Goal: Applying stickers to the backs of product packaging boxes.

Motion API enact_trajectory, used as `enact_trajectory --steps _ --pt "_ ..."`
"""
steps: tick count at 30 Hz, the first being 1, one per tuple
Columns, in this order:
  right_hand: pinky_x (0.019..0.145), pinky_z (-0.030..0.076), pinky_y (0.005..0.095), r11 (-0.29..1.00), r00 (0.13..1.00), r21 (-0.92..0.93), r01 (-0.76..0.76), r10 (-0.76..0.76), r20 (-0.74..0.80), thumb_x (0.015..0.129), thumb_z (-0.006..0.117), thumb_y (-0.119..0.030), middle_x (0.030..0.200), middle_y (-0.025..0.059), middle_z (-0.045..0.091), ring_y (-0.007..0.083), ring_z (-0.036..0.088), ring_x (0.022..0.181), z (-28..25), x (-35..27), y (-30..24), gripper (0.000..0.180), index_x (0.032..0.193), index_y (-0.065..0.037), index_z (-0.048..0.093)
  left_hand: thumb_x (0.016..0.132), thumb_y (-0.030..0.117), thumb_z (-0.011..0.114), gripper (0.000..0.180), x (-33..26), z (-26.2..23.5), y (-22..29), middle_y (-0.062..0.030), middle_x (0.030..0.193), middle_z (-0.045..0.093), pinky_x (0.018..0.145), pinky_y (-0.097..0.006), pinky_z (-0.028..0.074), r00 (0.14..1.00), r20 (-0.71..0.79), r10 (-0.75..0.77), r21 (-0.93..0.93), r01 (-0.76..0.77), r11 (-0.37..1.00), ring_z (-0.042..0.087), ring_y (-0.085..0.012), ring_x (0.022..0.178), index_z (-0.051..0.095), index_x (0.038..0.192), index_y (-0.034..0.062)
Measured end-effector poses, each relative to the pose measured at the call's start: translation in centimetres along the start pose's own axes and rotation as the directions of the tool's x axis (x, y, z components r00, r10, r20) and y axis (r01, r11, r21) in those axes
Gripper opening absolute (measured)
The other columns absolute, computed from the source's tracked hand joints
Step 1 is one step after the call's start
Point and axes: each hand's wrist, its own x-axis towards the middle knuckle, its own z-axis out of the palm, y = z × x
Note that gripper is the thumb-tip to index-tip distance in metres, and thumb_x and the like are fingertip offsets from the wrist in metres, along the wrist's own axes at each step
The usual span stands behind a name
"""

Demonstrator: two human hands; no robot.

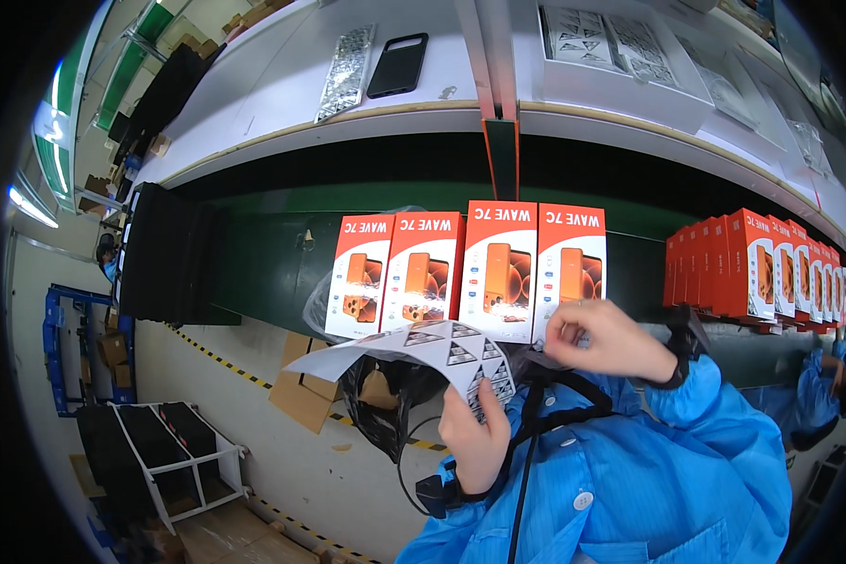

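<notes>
My left hand point(477, 434) grips a curved white sheet of stickers point(425, 336), printed with black-and-white triangular labels, its thumb on the printed face. The sheet arches in front of the lower ends of the nearer boxes. My right hand point(611, 340) has its fingers drawn together in a pinch at the lower part of the rightmost phone box point(571, 254); whatever is between the fingertips is hidden. Beside that box stand more red-and-white phone boxes in a row: one point(501, 268) in the middle, another point(425, 268) to its left, and one point(360, 273) at the far left.
More red phone boxes point(761, 268) stand packed together at the right of the green bench. On the white shelf point(263, 103) lie a black phone case point(398, 66) and a bubble-wrap strip point(347, 73). A white tray point(620, 94) holds sticker sheets. A black bag point(390, 414) hangs below the bench.
</notes>
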Motion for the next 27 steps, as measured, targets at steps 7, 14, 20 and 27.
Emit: enact_trajectory --steps 7,14,20,27 --pt "0.053 0.045 0.0259 0.983 0.985 -0.161 -0.086 0.109 0.137 0.08 0.064 -0.015 0.063 0.0096 0.06 0.0143 0.058 0.054 -0.9 2.3 2.1 0.018 0.079 0.003 0.063 0.084 0.003 0.061 0.017 0.1 -0.3 -0.3 -0.0198 0.077 0.063 0.054 -0.037 0.049 0.994 0.046 -0.099 -0.088 0.103 0.991 0.065 -0.033 0.065 0.053 0.095 -0.0069" --pt "0.05 0.043 0.0289 0.974 0.976 -0.202 -0.1 0.136 0.17 0.081 0.062 -0.013 0.06 0.0107 0.058 0.0175 0.057 0.052 -1.1 2.7 2.2 0.017 0.078 0.003 0.062 0.084 0.003 0.06 0.017 0.6 -0.1 -0.5 -0.0188 0.078 0.064 0.055 -0.036 0.049 0.991 0.087 -0.104 -0.108 0.113 0.988 0.066 -0.0313 0.066 0.053 0.096 -0.0062" --pt "0.051 0.043 0.0308 0.978 0.976 -0.176 -0.115 0.144 0.162 0.081 0.062 -0.014 0.058 0.0118 0.057 0.0188 0.058 0.053 -1.3 2.8 2.2 0.018 0.074 0.003 0.062 0.086 0.005 0.059 0.019 0.9 0.2 -0.1 -0.0176 0.079 0.064 0.056 -0.032 0.05 0.99 0.108 -0.093 -0.082 0.102 0.991 0.066 -0.0242 0.066 0.051 0.098 -0.0069" --pt "0.052 0.043 0.0325 0.924 0.99 -0.374 0.085 -0.12 -0.073 0.08 0.065 -0.018 0.06 0.0127 0.052 0.0223 0.057 0.056 -0.2 2.2 2.1 0.025 0.073 -0.002 0.047 0.087 0.006 0.059 0.02 1.0 0.2 0.0 -0.0145 0.082 0.065 0.06 -0.027 0.05 0.978 0.137 -0.157 -0.095 0.171 0.981 0.064 -0.0149 0.071 0.051 0.1 -0.0065"
